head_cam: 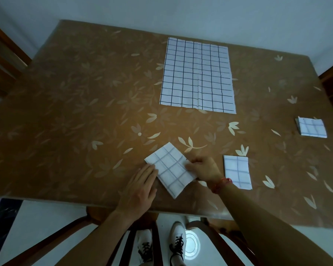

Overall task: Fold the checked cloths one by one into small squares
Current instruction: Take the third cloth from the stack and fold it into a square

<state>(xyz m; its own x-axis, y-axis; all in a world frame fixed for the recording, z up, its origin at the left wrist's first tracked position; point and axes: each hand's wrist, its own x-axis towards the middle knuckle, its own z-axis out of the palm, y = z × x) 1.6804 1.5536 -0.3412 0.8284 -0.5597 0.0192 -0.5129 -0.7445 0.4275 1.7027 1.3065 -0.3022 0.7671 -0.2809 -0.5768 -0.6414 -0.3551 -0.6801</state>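
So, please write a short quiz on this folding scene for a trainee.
1. True or false: the large checked cloth at the far side of the table is already folded.
2. How many finished small squares lie away from the hands? A) one B) two C) three
3. Which lies flat on the half-folded cloth: the left hand or the right hand?
Key: 1 false, it lies spread open. 2 B: the near square and the far-right square. 3 the left hand; the right hand pinches the edge.

left hand [140, 181] flat on folded cloth [169, 169] | right hand [202, 167] — pinching its edge
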